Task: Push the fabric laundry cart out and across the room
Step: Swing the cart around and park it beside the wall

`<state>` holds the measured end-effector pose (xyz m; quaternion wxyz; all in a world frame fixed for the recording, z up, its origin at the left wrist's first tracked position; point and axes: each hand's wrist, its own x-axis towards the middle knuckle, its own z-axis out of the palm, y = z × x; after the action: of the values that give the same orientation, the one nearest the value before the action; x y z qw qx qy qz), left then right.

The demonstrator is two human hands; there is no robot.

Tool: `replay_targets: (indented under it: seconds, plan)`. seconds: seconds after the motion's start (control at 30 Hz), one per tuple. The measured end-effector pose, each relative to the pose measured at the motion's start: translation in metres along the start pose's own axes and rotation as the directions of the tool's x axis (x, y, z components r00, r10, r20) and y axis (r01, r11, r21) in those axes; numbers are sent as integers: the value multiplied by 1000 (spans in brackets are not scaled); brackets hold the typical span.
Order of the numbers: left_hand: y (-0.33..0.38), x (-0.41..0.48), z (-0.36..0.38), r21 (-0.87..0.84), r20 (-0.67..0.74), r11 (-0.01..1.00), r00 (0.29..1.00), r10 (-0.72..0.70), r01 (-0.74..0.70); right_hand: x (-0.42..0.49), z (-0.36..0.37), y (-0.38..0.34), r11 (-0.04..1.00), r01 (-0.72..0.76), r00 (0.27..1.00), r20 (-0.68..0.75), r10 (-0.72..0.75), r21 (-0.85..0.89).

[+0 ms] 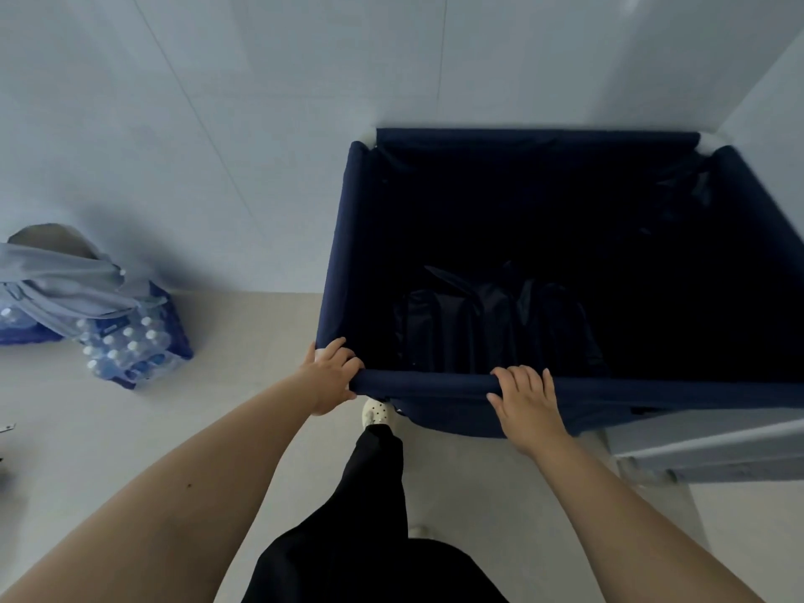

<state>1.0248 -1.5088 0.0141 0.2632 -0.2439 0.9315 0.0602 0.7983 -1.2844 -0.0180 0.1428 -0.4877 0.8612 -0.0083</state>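
Observation:
The laundry cart (pixel 348 237) is a deep navy fabric bin on a white frame, standing in the corner against the white wall. Its inside is dark, with dark fabric lying at the bottom. My left hand (pixel 331 376) grips the near left corner of the cart's padded top rail. My right hand (pixel 526 404) is wrapped over the same near rail, further right. Both arms reach forward from the bottom of the view. My foot in a white shoe (pixel 377 412) stands just under the near rail.
Shrink-wrapped packs of water bottles (pixel 130 346) sit on the floor at the left with a grey-blue bag (pixel 65 276) draped over them. A grey panel or ledge (pixel 705 446) juts out at the right beside the cart. Pale floor tiles lie between.

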Motion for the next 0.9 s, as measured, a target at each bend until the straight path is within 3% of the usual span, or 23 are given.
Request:
replay_targets:
  seconds: [0.5,0.9]
  plan:
    - [-10,6,17,-56,-102,997,993,56,-62,1,10,7,999,39,995,-94,-40,-12]
    - [-3,2,10,49,-74,998,997,29,-26,2,5,7,999,32,998,-52,-31,23]
